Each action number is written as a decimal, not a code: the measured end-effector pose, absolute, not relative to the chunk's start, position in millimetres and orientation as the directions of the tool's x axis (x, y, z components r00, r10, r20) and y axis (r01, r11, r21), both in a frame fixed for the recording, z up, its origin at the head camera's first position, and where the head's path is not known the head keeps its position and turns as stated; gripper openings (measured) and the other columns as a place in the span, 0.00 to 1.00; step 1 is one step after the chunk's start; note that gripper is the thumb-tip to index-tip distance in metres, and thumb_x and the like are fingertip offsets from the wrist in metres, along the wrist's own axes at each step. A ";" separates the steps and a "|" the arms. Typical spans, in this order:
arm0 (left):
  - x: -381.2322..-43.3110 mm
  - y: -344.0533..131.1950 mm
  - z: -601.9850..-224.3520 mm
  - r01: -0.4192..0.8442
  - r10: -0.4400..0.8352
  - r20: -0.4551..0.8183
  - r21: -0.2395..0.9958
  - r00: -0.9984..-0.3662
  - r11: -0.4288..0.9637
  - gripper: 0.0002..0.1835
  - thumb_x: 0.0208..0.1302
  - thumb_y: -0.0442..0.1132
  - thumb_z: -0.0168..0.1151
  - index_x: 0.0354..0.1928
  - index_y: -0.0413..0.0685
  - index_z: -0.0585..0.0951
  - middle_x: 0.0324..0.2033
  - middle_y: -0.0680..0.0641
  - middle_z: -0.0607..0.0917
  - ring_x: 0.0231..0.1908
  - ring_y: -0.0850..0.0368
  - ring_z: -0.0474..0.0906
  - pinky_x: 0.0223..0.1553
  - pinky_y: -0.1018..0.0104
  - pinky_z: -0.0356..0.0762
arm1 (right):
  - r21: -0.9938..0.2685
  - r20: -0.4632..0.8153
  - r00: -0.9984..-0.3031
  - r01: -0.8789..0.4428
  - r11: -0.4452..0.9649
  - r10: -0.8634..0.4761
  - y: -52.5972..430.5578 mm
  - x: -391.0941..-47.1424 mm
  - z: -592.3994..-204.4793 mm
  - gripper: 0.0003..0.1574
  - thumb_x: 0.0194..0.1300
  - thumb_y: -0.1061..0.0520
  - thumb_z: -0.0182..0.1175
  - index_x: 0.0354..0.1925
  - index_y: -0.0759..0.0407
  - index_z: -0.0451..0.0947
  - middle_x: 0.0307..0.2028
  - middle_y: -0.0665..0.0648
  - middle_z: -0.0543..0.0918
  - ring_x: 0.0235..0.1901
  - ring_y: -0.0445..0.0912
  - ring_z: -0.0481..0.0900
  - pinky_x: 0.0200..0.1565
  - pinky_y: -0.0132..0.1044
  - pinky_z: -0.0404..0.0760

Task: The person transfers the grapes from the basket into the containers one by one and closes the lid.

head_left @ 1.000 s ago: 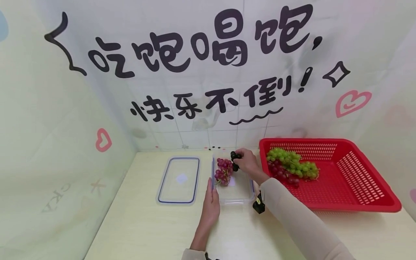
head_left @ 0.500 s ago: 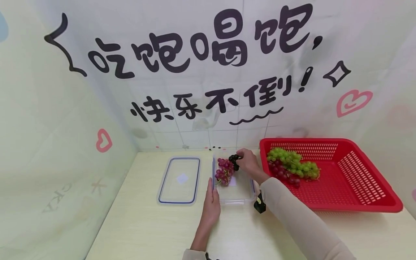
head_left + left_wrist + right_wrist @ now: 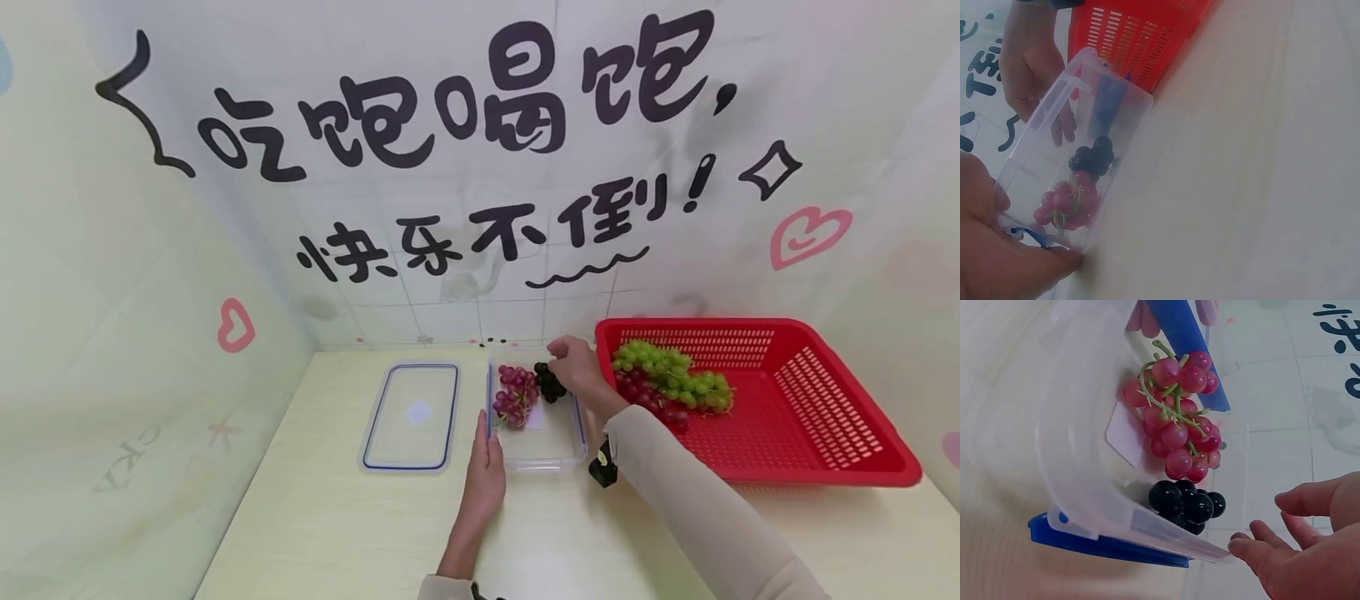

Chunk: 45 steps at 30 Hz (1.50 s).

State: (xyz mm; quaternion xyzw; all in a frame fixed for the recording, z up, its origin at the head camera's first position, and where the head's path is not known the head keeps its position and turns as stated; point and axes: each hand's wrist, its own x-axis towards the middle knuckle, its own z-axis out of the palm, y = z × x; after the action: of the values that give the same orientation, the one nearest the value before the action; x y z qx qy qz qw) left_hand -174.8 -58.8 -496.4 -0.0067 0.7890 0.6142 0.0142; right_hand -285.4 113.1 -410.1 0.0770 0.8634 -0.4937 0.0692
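A clear plastic food container [image 3: 536, 464] with blue latches stands uncovered on the table. Inside it are a bunch of pink-red grapes [image 3: 516, 396] with green stems and, to their right, a small bunch of black grapes [image 3: 550, 382]. My left hand [image 3: 485, 483] rests along the outside of the container's left wall, with fingers straight and the thumb lying apart from them in the left wrist view. Over the container's back right edge is my right hand [image 3: 579, 371]; the right wrist view shows its fingertips [image 3: 1244, 544] loosely spread, holding nothing, apart from the black grapes.
A red perforated basket [image 3: 795, 433] stands close to the container's right side. It holds green grapes [image 3: 675, 375] and dark red grapes [image 3: 648, 398]. A clear lid [image 3: 411, 414] with a blue seal lies to the left. Behind is a printed wall covering [image 3: 487, 317].
My right hand held the black grapes beside the pink-red ones, then let go and drew slightly up and away. The black grapes now lie in the container. My left hand has stayed in place.
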 end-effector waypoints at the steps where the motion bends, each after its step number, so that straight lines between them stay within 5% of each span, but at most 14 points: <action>1: -174.5 -58.8 -496.3 -0.030 0.005 -0.032 0.969 -0.999 0.245 0.29 0.81 0.37 0.31 0.79 0.41 0.44 0.77 0.34 0.48 0.75 0.35 0.44 0.75 0.41 0.43 | -0.845 -0.203 -0.977 0.207 0.494 0.063 113.5 -285.4 -409.2 0.19 0.71 0.64 0.54 0.59 0.64 0.73 0.61 0.67 0.76 0.56 0.58 0.77 0.60 0.50 0.79; 17: -173.4 -57.5 -496.5 -0.008 0.007 -0.010 0.971 -1.000 0.238 0.29 0.81 0.37 0.32 0.78 0.40 0.45 0.76 0.32 0.48 0.75 0.34 0.44 0.75 0.40 0.42 | -0.846 -0.211 -0.975 0.219 0.485 0.072 118.6 -285.9 -406.4 0.17 0.71 0.65 0.56 0.56 0.64 0.76 0.55 0.66 0.80 0.51 0.57 0.78 0.58 0.48 0.80; 27: -174.7 -58.4 -497.7 -0.027 0.011 -0.030 0.972 -0.999 0.235 0.29 0.81 0.37 0.31 0.79 0.41 0.43 0.77 0.34 0.47 0.76 0.37 0.44 0.75 0.42 0.43 | -0.912 -0.200 -0.979 0.196 0.361 0.029 131.9 -285.8 -395.4 0.23 0.73 0.65 0.53 0.64 0.66 0.68 0.59 0.69 0.77 0.57 0.60 0.77 0.61 0.48 0.79; 45: -175.1 -59.2 -497.2 -0.003 0.014 -0.007 0.973 -1.000 0.233 0.29 0.81 0.36 0.32 0.78 0.39 0.44 0.77 0.33 0.47 0.76 0.35 0.43 0.75 0.40 0.42 | -0.922 -0.119 -0.992 0.123 0.368 0.034 155.4 -287.6 -372.8 0.23 0.73 0.63 0.53 0.63 0.67 0.69 0.58 0.69 0.78 0.57 0.60 0.78 0.60 0.52 0.79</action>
State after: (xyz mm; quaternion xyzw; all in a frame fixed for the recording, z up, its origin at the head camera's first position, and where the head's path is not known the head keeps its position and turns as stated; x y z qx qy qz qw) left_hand -175.1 -59.2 -497.2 0.0036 0.7851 0.6193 0.0072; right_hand -287.6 155.4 -372.8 0.0477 0.8260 -0.5603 0.0397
